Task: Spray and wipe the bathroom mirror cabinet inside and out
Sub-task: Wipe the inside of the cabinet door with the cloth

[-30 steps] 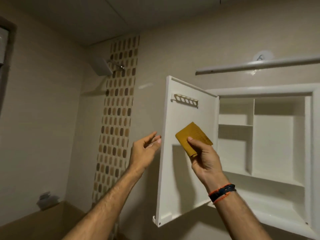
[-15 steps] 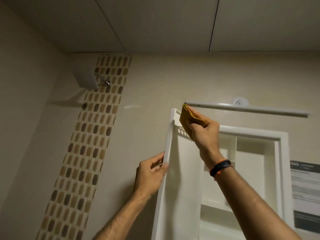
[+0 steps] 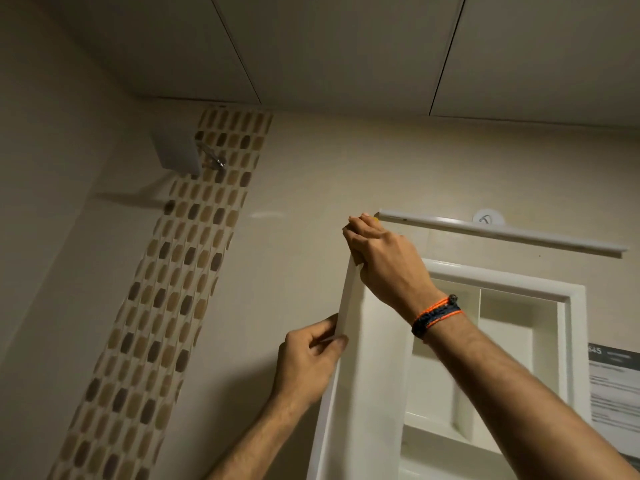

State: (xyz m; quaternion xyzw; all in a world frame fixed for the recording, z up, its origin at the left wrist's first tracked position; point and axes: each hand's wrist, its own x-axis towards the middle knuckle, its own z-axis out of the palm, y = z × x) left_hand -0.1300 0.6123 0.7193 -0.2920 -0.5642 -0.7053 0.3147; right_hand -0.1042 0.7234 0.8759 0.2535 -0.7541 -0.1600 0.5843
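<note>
The white cabinet door (image 3: 363, 393) stands swung open, seen nearly edge-on, its thin outer edge facing the camera and its inner face turned toward the recessed mirror cabinet (image 3: 575, 306) set in the beige wall. The right hand (image 3: 388, 258) is curled over the door's top outer corner, fingers bent down across the top edge; only a tiny sliver of yellow cloth (image 3: 375, 219) peeks out beside the fingertips, and the rest of the cloth is hidden under the hand, so how it is held cannot be told exactly. The left hand (image 3: 308, 362) pinches the door's outer edge lower down, thumb on the near side and fingers wrapped behind it. An orange and dark braided wristband (image 3: 437, 317) circles the right wrist.

Inside the cabinet, white shelves (image 3: 433, 426) and an upright divider (image 3: 479, 306) split the space into compartments. Just above the cabinet frame a long white light bar (image 3: 502, 233) runs along the wall, with a small round fitting (image 3: 487, 218) above it. A printed sheet (image 3: 614, 393) is on the wall at the cabinet's right side. Well to the left, a vertical strip of brown and tan mosaic tile (image 3: 183, 278) runs up to the ceiling, and a square shower head (image 3: 176, 150) juts out near its top.
</note>
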